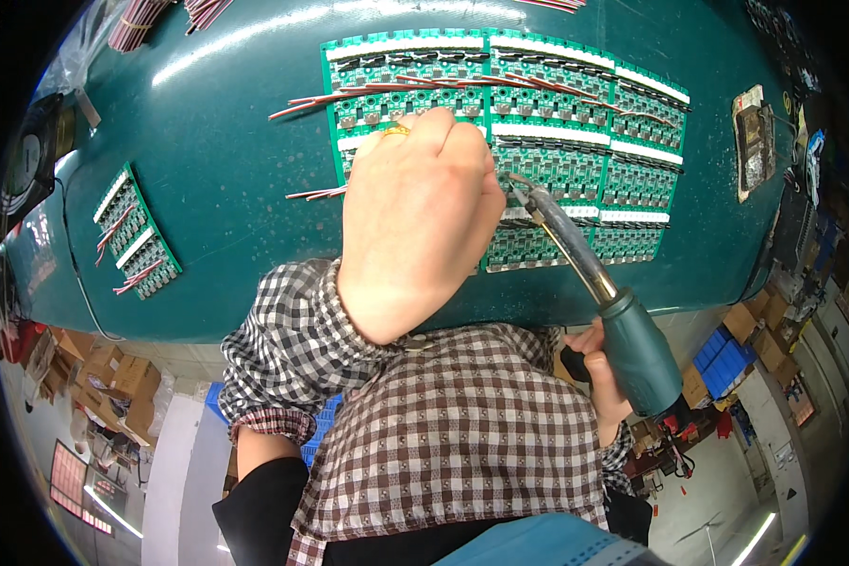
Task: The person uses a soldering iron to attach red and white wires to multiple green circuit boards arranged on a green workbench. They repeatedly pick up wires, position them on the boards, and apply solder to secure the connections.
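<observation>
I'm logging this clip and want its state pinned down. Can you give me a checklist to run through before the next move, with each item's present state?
1. Soldering iron held by its green handle in the right hand: ok.
2. Iron tip over the circuit boards: ok.
3. Left hand well clear of the tip: not ok, it looks very close.
4. What the left hand grips: cannot tell, its back hides that.
5. Upper row of wires laid across the boards: ok.
6. Iron hot: cannot tell.
</observation>
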`<action>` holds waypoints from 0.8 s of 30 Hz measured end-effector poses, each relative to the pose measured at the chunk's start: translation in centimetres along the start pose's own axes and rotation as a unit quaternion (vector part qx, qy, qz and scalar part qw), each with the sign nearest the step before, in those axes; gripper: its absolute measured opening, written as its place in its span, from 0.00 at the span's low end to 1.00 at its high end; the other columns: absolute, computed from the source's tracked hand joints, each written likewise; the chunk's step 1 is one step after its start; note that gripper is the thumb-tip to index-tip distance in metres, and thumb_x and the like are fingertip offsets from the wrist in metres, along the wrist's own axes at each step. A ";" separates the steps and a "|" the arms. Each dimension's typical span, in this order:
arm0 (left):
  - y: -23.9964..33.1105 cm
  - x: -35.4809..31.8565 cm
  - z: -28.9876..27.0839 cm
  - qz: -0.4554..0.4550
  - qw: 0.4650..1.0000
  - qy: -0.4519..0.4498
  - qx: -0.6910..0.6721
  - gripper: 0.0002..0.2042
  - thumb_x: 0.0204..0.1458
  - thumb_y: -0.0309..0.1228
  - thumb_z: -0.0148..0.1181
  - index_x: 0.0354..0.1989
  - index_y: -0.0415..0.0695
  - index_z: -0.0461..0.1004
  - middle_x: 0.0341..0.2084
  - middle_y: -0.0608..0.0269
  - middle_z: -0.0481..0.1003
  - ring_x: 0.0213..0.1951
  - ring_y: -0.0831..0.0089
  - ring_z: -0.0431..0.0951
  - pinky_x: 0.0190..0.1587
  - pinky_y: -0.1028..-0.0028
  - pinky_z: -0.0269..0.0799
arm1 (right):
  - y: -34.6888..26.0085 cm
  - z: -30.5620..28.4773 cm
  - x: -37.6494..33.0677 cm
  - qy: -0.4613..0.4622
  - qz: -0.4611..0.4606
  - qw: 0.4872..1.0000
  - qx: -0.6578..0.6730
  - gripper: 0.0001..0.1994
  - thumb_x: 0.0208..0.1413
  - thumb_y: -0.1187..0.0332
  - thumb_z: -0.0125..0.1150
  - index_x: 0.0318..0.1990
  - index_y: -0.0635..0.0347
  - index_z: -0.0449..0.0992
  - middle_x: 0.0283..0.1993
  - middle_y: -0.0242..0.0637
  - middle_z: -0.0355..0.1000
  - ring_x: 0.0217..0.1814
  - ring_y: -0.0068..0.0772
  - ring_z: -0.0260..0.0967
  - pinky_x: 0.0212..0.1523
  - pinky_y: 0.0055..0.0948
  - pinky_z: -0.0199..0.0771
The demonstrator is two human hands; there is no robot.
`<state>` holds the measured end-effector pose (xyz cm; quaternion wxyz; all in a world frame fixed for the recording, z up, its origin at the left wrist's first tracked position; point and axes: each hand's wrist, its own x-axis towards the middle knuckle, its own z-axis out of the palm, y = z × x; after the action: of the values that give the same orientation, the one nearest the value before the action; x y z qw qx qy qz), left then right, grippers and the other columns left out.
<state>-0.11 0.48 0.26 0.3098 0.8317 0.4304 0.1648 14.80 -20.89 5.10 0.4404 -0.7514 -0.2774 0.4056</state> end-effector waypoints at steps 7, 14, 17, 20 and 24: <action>0.1 0.1 0.0 0.004 1.000 0.000 0.003 0.05 0.40 0.24 0.61 0.25 0.43 0.70 0.24 0.60 0.69 0.28 0.59 0.70 0.32 0.65 0.63 | 0.0 0.2 -0.2 0.006 -0.008 1.000 0.000 0.26 0.49 0.64 0.66 0.49 0.76 0.67 0.31 0.40 0.67 0.33 0.35 0.68 0.37 0.40 0.78; 0.2 0.1 -0.1 -0.008 1.000 -0.007 0.010 0.06 0.40 0.24 0.61 0.25 0.43 0.70 0.23 0.61 0.69 0.26 0.63 0.70 0.31 0.66 0.63 | -1.3 1.0 0.9 0.011 -0.003 0.999 0.053 0.25 0.50 0.61 0.63 0.47 0.76 0.67 0.28 0.39 0.66 0.29 0.34 0.67 0.34 0.37 0.78; 0.2 0.1 0.0 -0.005 1.000 -0.008 0.013 0.06 0.40 0.23 0.62 0.25 0.43 0.70 0.23 0.62 0.69 0.26 0.64 0.70 0.30 0.66 0.63 | -1.3 0.9 1.0 0.033 0.007 0.993 0.112 0.24 0.50 0.62 0.62 0.46 0.75 0.67 0.28 0.39 0.65 0.29 0.35 0.67 0.35 0.38 0.77; 0.2 0.1 0.1 -0.001 1.000 -0.007 0.007 0.06 0.40 0.23 0.62 0.25 0.43 0.70 0.23 0.62 0.69 0.26 0.64 0.71 0.30 0.67 0.64 | -1.1 0.3 1.1 0.044 0.018 0.986 0.161 0.24 0.48 0.66 0.63 0.47 0.78 0.67 0.29 0.42 0.67 0.31 0.36 0.68 0.37 0.41 0.78; 0.1 0.1 0.2 0.013 1.000 -0.001 -0.002 0.06 0.40 0.23 0.62 0.25 0.43 0.70 0.22 0.63 0.69 0.27 0.65 0.71 0.29 0.68 0.64 | -0.8 0.0 1.5 0.059 0.020 0.982 0.177 0.24 0.48 0.64 0.64 0.46 0.77 0.67 0.28 0.41 0.67 0.30 0.36 0.69 0.34 0.40 0.78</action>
<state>0.06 0.48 0.18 0.3100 0.8367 0.4189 0.1685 15.54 -19.35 5.27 0.5739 -0.6894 -0.1601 0.4120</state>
